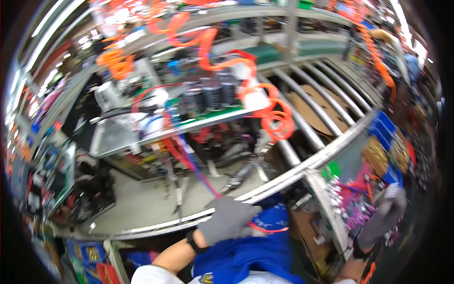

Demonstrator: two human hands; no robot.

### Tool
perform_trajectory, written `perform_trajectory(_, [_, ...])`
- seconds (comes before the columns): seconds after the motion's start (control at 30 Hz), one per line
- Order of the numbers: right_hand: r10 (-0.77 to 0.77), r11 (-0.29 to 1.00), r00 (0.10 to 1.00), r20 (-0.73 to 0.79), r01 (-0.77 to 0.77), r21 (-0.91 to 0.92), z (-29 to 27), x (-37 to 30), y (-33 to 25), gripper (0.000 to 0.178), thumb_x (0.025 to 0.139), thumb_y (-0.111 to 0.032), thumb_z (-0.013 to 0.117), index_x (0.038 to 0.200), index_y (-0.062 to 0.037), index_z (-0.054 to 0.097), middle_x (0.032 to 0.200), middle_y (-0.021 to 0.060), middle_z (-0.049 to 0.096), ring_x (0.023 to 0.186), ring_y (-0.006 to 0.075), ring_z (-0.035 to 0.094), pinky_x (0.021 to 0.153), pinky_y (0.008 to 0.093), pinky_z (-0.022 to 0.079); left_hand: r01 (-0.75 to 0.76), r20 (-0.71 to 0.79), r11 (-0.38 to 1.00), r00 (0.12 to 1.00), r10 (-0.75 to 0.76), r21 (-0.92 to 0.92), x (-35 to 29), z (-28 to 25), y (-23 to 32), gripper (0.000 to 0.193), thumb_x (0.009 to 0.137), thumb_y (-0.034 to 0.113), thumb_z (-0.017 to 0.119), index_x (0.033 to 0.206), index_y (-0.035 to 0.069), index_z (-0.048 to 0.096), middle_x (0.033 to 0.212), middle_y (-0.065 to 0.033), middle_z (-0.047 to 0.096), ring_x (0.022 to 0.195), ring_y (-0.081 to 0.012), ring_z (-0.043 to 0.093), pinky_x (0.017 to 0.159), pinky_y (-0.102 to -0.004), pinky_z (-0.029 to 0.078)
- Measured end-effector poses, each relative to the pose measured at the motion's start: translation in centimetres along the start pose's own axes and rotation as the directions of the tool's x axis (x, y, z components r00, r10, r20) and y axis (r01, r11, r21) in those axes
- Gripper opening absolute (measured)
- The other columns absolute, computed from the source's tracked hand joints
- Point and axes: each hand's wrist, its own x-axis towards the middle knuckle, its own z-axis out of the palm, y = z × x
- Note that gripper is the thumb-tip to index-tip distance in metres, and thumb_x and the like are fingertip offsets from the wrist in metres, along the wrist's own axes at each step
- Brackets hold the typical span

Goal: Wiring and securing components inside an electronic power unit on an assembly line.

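Note:
In front of me stands an open metal chassis (189,127) with a green circuit board (220,115) and several large dark cylindrical capacitors (213,97). Red and blue wires (201,176) hang from it toward my left hand (229,217), in a grey glove at the bench edge. Its fingers are closed on the red wire (269,230), whose free length sticks out to the right. My right hand (385,215), also gloved, reaches out at far right over small loose parts (359,208); motion smears its fingers. A metal hand tool (241,175) sits on the bench between chassis and rollers.
Metal conveyor rollers (307,104) run to the right of the chassis, with a brown cardboard piece (317,109) below them. Orange coiled hoses (205,47) dangle overhead. Blue bins (382,124) of brass-coloured parts stand at right. Another unit (61,175) is at left.

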Motion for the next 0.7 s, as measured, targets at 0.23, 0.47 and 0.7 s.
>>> perform_trajectory(0.23, [-0.479,0.861,0.542,0.690,0.139,0.489,10.8,-8.6,-6.2,0.019,0.069,-0.005,0.075,0.084,-0.0105,0.064,0.079,0.0082,0.062,0.069,0.0267,0.062,0.059,0.0361,0.050,0.012,-0.170,0.602,0.955,-0.244,-0.798,-3.9,1.3,0.5,0.053,0.092,0.052,0.051,0.116,0.006,0.061,0.092,-0.0122,0.065,0.084,-0.0270,0.063,0.076,-0.0374,0.047])
perform_trajectory(0.47, [-0.426,0.876,0.392,0.816,-0.049,0.480,11.9,-12.9,-9.4,0.023,0.074,-0.012,0.076,0.095,-0.0107,0.066,0.076,0.0094,0.063,0.064,0.0268,0.062,0.055,0.0363,0.049,0.531,0.126,0.372,0.684,-0.719,-0.761,-10.3,0.2,2.6,0.026,0.092,0.030,0.059,0.098,0.006,0.066,0.076,-0.0028,0.063,0.067,-0.0112,0.056,0.063,-0.0271,0.046])
perform_trajectory(0.7, [-0.469,0.864,0.176,0.865,-0.113,0.491,13.7,-14.6,-8.2,0.022,0.080,-0.021,0.071,0.100,-0.0117,0.066,0.075,0.0085,0.060,0.067,0.0284,0.060,0.059,0.0363,0.047,0.298,-0.149,0.849,0.906,-0.395,-0.437,-10.6,-2.2,1.4,0.027,0.089,0.036,0.060,0.081,0.011,0.067,0.070,-0.0095,0.063,0.065,-0.0306,0.061,0.057,-0.0386,0.046])
